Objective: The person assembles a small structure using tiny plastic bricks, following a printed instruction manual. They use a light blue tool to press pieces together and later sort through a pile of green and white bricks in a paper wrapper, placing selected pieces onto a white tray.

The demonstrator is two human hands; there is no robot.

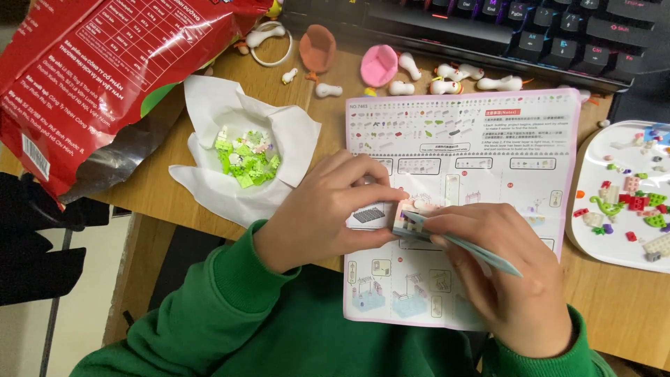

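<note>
Both hands meet over the middle of the scene: the left hand (328, 209) pinches a small pastel block assembly (413, 215) between thumb and fingers, and the right hand (499, 269) presses on it from the other side while also gripping a thin pale-blue flat tool (481, 253) that juts toward the lower right. By the look of it, a piece is being seated onto the little build — a step that calls for firm, square pressure with the assembly held steady.

Going by size: the wooden bench (167, 188) carries everything; a crumpled red foil bag (105, 77) fills its upper left and hangs past the left edge; a black keyboard (488, 28) runs along the far side. The pink-bordered paper instruction sheet (481, 139) lies under the hands, its lower part overhanging the near edge. A white tissue (209, 105) cradles a heap of light-green bricks (246, 159); a white tray (593, 153) of mixed coloured pieces sits at the right, just beside the sheet. Small pink shell-shaped chairs (379, 65) and white figure parts lie before the keyboard.

Open room is scant — mainly bare wood between tissue and sheet.
</note>
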